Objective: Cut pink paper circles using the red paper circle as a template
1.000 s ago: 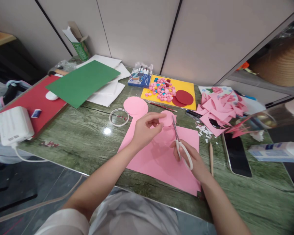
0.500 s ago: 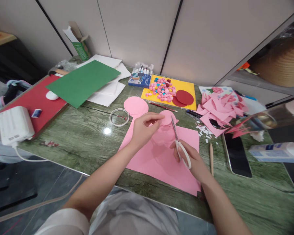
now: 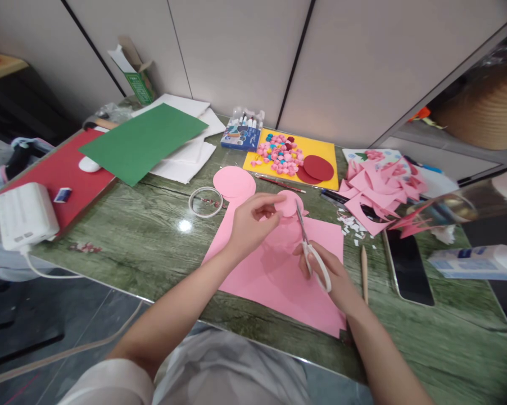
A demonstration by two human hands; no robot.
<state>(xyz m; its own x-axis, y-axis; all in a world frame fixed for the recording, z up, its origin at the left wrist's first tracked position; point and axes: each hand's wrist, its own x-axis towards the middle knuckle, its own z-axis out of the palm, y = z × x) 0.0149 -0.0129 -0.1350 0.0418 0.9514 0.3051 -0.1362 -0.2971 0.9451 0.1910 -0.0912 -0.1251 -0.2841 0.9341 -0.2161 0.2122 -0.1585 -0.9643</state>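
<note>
Between thumb and fingers, my left hand pinches the left edge of a small round piece of pink paper. My right hand is closed on white-handled scissors, their blades pointing up at the right edge of that round piece. Both hands are over a large pink sheet lying on the table. Beyond my left hand, several pink paper circles overlap in a stack. A roll of tape lies to their left.
Pink paper scraps are heaped at the right, near a phone and a wooden pencil. Small pom-poms and dark red circles rest on yellow paper. A green sheet and a white power bank lie left.
The round pink piece looks smaller and rounder, with less paper showing below its lower edge. Both hands stay nearly in place, the scissors still at its right edge.
</note>
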